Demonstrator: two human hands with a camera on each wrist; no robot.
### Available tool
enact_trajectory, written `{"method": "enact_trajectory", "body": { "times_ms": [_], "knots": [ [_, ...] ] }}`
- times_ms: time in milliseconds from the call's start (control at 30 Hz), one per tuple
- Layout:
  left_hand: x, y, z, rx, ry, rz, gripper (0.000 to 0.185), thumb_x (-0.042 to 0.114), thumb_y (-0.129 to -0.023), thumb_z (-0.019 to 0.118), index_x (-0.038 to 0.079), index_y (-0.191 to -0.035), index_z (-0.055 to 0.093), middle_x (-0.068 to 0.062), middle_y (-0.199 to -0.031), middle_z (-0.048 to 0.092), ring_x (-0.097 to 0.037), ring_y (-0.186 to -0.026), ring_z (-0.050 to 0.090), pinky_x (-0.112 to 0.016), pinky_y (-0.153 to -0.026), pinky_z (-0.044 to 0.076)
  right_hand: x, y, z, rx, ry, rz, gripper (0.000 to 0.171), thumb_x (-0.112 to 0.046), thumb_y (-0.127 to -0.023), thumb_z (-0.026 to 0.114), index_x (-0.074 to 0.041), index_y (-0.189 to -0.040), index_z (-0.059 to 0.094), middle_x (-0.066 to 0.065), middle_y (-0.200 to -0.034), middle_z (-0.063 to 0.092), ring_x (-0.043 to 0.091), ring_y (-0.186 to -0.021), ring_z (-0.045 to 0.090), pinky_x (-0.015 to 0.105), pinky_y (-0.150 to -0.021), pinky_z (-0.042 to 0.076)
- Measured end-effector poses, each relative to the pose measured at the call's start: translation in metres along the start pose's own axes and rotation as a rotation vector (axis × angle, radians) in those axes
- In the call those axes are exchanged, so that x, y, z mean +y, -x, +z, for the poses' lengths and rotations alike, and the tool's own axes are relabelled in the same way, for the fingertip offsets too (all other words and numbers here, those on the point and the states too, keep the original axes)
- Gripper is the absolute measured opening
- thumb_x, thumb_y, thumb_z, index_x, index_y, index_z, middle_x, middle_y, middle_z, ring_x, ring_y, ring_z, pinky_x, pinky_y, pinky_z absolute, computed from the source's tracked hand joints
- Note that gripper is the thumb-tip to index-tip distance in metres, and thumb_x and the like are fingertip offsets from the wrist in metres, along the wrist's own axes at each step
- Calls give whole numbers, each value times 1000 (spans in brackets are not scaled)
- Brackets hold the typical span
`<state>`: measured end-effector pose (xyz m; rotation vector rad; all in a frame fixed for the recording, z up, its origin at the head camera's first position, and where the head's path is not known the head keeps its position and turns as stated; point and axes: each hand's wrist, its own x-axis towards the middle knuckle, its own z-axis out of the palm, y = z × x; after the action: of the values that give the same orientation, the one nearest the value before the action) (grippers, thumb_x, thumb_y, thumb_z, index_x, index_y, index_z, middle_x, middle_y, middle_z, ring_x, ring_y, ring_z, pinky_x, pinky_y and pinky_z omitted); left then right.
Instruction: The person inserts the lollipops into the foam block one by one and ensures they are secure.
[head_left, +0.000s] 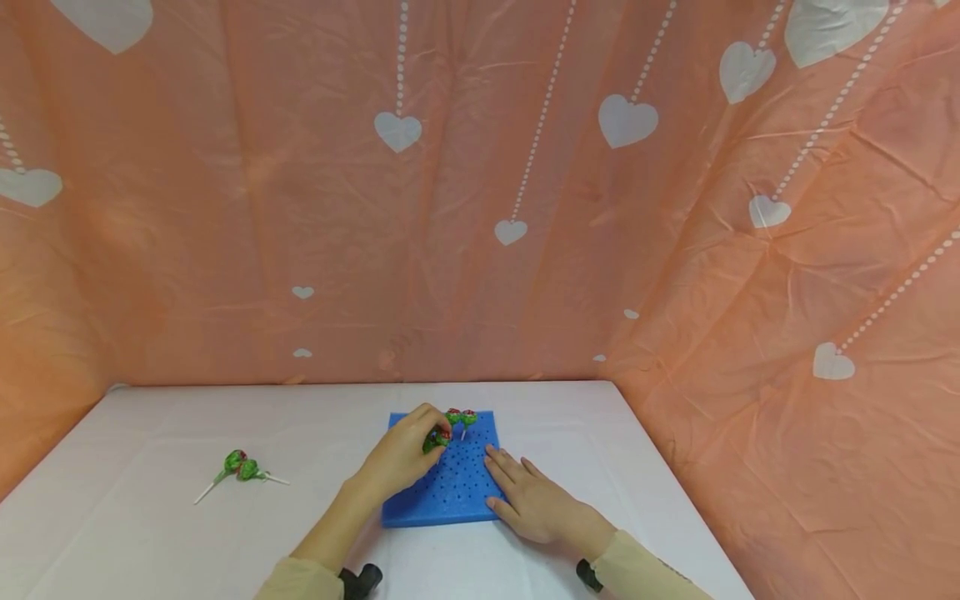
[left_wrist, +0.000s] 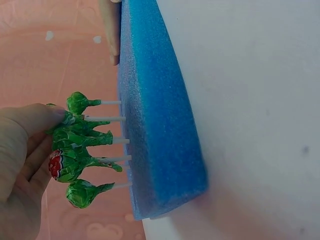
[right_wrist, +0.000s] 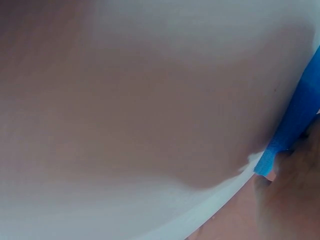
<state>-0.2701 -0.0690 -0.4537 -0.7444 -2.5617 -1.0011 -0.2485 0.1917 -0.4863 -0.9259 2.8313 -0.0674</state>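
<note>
A blue foam board [head_left: 442,492] dotted with small holes lies on the table. Several green-wrapped lollipops [left_wrist: 82,194] stand in a row with their white sticks at the board's top face, seen in the left wrist view; two of these, the far lollipops [head_left: 468,417], show beyond my fingers in the head view. Over the board my left hand [head_left: 401,454] pinches a lollipop [left_wrist: 75,119] by its wrapped head between thumb and fingers. Whether its stick has entered a hole I cannot tell. My right hand [head_left: 532,502] lies with fairly straight fingers on the board's right edge.
Two more lollipops [head_left: 235,461] lie touching on the white tablecloth [head_left: 135,533] at the left. An orange curtain [head_left: 337,250] with white hearts hangs behind the table and along its right side. Dark wrist straps [head_left: 362,581] sit below both hands.
</note>
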Motion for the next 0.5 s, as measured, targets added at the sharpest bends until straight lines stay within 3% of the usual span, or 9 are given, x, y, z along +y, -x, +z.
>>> {"method": "enact_trajectory", "body": {
  "times_ms": [500],
  "knots": [
    [2, 2, 4, -27, -126, 14, 26, 4, -87, 83, 8, -109, 71, -3, -109, 68, -23, -107, 69, -41, -94, 59, -2, 2, -2, 6, -7, -4, 70, -51, -112, 29, -6, -165, 22, 7, -174, 13, 26, -159, 18, 53, -126, 23]
  ]
}}
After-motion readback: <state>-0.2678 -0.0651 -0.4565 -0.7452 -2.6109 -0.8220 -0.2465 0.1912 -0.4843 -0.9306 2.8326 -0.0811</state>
